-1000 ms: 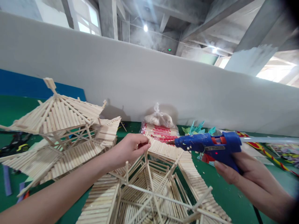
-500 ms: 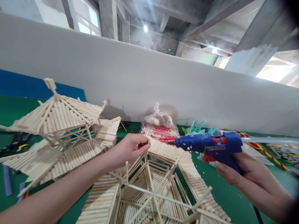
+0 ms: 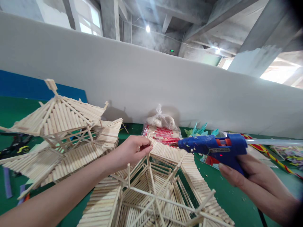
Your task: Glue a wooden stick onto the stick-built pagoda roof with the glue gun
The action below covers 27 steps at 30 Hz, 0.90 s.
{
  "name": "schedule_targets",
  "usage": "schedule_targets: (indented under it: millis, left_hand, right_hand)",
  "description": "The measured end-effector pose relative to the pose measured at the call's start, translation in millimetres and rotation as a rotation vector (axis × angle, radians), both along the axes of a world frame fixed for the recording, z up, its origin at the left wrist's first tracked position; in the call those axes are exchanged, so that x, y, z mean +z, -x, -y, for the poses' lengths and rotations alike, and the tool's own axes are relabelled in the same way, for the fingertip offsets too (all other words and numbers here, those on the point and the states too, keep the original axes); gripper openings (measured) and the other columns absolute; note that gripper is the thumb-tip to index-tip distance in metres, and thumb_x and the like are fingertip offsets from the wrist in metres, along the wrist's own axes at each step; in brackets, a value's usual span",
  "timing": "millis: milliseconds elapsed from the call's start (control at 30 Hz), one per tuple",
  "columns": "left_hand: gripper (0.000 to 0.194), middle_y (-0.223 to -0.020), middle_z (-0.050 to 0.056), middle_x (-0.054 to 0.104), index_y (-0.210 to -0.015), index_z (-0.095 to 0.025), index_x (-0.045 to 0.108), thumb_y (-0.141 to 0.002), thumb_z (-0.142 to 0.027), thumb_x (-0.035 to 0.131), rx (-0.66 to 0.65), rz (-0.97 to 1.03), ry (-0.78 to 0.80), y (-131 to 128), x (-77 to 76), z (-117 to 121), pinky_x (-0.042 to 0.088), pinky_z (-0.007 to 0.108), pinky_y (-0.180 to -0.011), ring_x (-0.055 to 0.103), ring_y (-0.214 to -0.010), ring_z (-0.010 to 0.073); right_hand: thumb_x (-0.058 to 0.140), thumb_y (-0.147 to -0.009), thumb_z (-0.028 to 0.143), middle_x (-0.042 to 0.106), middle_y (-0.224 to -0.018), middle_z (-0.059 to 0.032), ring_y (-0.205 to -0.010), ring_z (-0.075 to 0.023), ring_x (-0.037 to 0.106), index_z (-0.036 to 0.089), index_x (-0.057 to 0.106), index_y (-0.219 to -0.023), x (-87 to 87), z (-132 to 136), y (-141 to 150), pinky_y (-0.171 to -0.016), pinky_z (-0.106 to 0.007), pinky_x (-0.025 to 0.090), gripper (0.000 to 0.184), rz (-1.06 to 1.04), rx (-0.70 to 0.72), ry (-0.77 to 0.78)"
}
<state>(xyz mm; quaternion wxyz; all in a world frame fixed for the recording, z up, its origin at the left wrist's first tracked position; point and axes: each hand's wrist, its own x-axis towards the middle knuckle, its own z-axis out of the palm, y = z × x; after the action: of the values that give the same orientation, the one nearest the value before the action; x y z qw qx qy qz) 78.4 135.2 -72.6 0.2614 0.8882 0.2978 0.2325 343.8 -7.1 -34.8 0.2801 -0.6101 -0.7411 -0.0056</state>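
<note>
A wooden-stick model (image 3: 155, 195) with slatted roof sections and crossing sticks stands in front of me. At its far corner my left hand (image 3: 133, 149) pinches a short upright wooden stick (image 3: 148, 159) between thumb and fingers. My right hand (image 3: 255, 183) grips a blue hot glue gun (image 3: 213, 146) by its handle. The gun's nozzle points left, a short way to the right of the left hand and apart from it. A clear glue stick (image 3: 272, 142) sticks out of the gun's rear, and a small red light glows on its side.
A finished-looking stick pavilion (image 3: 59, 126) stands at the left. Behind the model lie a plastic bag (image 3: 162, 121) and packs of sticks with red marks (image 3: 163, 134). Teal paper leaves (image 3: 199, 130) and a red-yellow cord (image 3: 267, 154) lie on the green table (image 3: 239, 201), before a white partition (image 3: 142, 82).
The glue gun has shifted very slightly to the right. My left hand stays at the same corner, still pinching the stick.
</note>
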Motion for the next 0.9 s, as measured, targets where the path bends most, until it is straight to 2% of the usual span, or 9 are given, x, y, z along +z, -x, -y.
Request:
schedule_targets:
  millis: [300, 533, 733, 900]
  left_hand:
    - [0.03, -0.052, -0.005, 0.031, -0.05, -0.02, 0.031, -0.079, -0.023, 0.038, 0.002, -0.003, -0.005, -0.5, 2.9, 0.9, 0.027, 0.024, -0.048, 0.031, -0.051, 0.0103]
    - [0.03, -0.052, -0.005, 0.032, -0.05, -0.02, 0.031, -0.079, -0.022, 0.039, 0.003, -0.003, -0.01, -0.3, 2.8, 1.2, 0.027, 0.023, -0.048, 0.032, -0.051, 0.0103]
    - [0.029, -0.052, -0.005, 0.032, -0.051, -0.02, 0.032, -0.079, -0.021, 0.038, 0.001, -0.006, -0.011, -0.9, 3.6, 1.3, 0.027, 0.024, -0.049, 0.032, -0.051, 0.0106]
    - [0.03, -0.052, -0.005, 0.031, -0.05, -0.02, 0.03, -0.079, -0.022, 0.038, -0.007, -0.005, -0.007, -0.3, 2.8, 0.4, 0.027, 0.024, -0.048, 0.032, -0.051, 0.0107]
  right_hand:
    - [0.045, -0.083, 0.042, 0.065, -0.08, 0.0028, -0.068, -0.0167, 0.06, 0.031, 0.058, -0.081, -1.0, -0.3, -0.8, -0.053, -0.023, 0.05, 0.018, -0.004, -0.005, 0.013]
    - [0.044, -0.083, 0.044, 0.064, -0.076, 0.0003, -0.063, -0.0179, 0.058, 0.027, 0.058, -0.071, -0.4, 0.6, 2.2, -0.05, -0.026, 0.048, 0.025, -0.016, -0.038, 0.051]
    - [0.046, -0.083, 0.041, 0.065, -0.082, 0.0023, -0.068, -0.017, 0.059, 0.03, 0.058, -0.081, 0.3, 1.6, 0.2, -0.056, -0.025, 0.049, 0.017, -0.033, -0.014, 0.055]
    - [0.045, -0.083, 0.042, 0.065, -0.083, 0.0003, -0.07, -0.0184, 0.059, 0.027, 0.058, -0.078, -1.0, 1.2, -0.1, -0.055, -0.026, 0.049, 0.021, -0.012, -0.026, 0.057]
